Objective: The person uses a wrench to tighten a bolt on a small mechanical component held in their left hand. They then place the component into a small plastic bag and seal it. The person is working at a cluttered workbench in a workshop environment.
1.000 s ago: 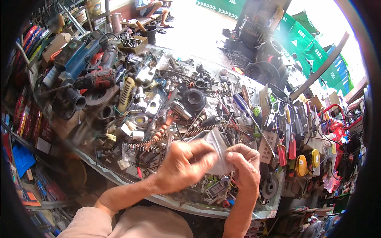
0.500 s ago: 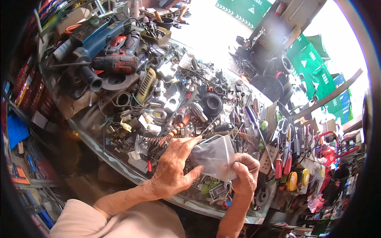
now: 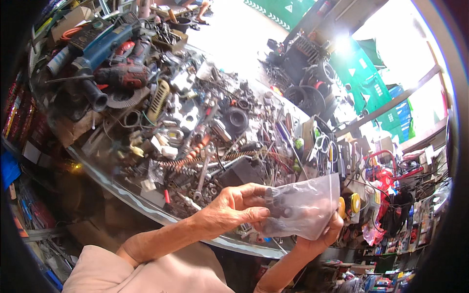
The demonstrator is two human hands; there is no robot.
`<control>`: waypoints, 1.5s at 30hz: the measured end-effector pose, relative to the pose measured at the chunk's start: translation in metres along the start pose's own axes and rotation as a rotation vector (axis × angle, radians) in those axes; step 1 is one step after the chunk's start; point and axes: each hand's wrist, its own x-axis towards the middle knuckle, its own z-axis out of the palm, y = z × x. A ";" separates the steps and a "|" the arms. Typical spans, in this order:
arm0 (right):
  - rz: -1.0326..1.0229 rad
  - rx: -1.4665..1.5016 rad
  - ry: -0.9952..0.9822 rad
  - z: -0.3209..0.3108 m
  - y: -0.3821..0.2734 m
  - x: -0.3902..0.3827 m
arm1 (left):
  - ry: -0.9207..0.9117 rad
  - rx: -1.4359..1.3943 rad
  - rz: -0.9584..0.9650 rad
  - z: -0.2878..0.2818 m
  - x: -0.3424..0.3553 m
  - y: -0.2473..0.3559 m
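A clear zip-type plastic bag [image 3: 312, 202] is held up over the near edge of the cluttered bench. Dark parts, some seemingly round, show blurrily through its left end. My left hand [image 3: 232, 207] grips that end, fingers at the back and thumb at the front. At the lower right corner, my right hand [image 3: 325, 232] pinches the bag; most of its fingers are hidden behind the plastic. Below and left of the bag, a combination wrench [image 3: 202, 176] lies among small parts, beside a long coil spring [image 3: 181, 165].
Loose hardware covers the bench, with a red-black power drill [image 3: 122, 75], a blue angle grinder [image 3: 107, 46] and a black round part [image 3: 236, 119]. Scissors [image 3: 321, 144] and yellow tape rolls [image 3: 355, 202] stand at right. Another person's legs [image 3: 201, 12] show far off.
Both hands have carried the bag rightward and a little lower. My left hand, spread beside it before, now grips its left end. The view has shifted, uncovering the wrench.
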 end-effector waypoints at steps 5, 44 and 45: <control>0.201 -0.012 0.007 -0.050 0.002 -0.025 | 0.175 0.136 -0.036 -0.002 0.003 -0.015; 0.641 -0.022 -0.226 -0.104 0.012 0.011 | 0.477 -0.043 0.129 0.053 0.053 -0.097; 0.628 -0.021 -0.231 -0.106 0.011 0.009 | 0.519 -0.026 0.131 0.056 0.054 -0.097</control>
